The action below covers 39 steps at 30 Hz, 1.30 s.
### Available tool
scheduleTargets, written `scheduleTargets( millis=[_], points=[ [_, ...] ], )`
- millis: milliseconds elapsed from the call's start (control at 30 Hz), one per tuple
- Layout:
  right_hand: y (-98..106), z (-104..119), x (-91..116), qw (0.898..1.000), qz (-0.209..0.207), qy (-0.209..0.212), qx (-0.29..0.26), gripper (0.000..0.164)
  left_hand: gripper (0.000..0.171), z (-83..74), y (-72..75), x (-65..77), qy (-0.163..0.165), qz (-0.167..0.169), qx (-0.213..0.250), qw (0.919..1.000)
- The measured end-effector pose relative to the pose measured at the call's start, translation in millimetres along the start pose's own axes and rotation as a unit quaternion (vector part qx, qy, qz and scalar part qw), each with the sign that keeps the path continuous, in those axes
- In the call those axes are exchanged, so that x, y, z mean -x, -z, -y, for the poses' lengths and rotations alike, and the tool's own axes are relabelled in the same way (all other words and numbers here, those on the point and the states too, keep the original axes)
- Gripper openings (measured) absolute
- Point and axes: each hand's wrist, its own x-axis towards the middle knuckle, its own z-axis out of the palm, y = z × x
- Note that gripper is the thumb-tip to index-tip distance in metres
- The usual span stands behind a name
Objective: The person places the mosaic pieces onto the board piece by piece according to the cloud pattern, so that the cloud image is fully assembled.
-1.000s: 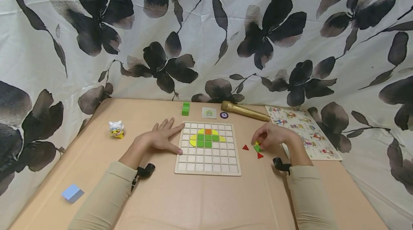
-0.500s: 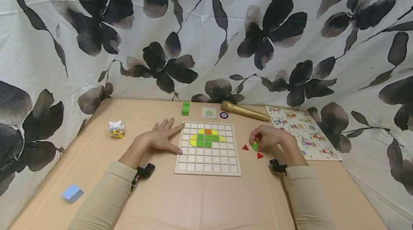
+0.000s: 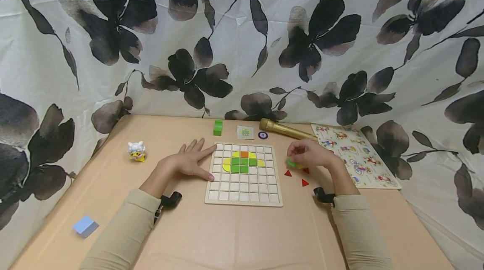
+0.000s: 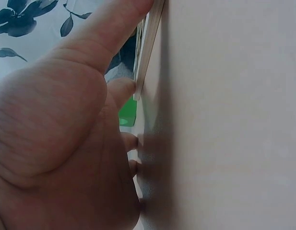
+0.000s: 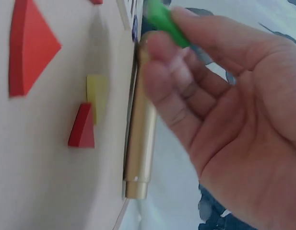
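The right hand (image 3: 310, 153) pinches a small green block (image 5: 163, 20) above the tan table (image 3: 245, 236), just right of the pale gridded wooden board (image 3: 243, 197). The left hand (image 3: 188, 163), fingers spread and grasping nothing, touches the board's left edge. Red triangular blocks (image 3: 288, 173) lie nearby.

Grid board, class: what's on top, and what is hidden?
On the grid board lie green blocks, yellow pieces and an orange block. The left hand covers bits of the board's edge; what lies beneath cannot be seen.

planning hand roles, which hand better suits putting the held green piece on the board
Likely the right hand: it pinches the green piece near the board; the left hand touches its left edge.
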Motion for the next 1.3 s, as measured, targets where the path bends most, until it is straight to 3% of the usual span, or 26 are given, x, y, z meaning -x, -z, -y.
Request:
scheduleTargets(
  millis=[200,500,867,1300],
  points=[
    [-6.8,13.9,-4.1,0.997,-0.063,0.037,-0.013,0.017,0.119,-0.8,1.1,0.4,0.000,0.001,-0.002,1.0000],
    [-34.3,34.6,-22.4,0.995,-0.065,0.066,0.021,0.022,0.120,4.2,-3.2,-2.3,-0.016,-0.009,0.013,0.9997],
    [-73.9,59.0,-40.7,0.993,-0.016,0.060,0.097,0.024,0.118,-0.3,-0.4,-0.5,0.003,0.001,-0.004,1.0000],
    [-89.0,58.4,-44.2,0.993,0.009,0.052,0.108,0.021,0.118,-0.7,-1.1,-1.4,0.003,0.001,-0.004,1.0000]
  ],
)
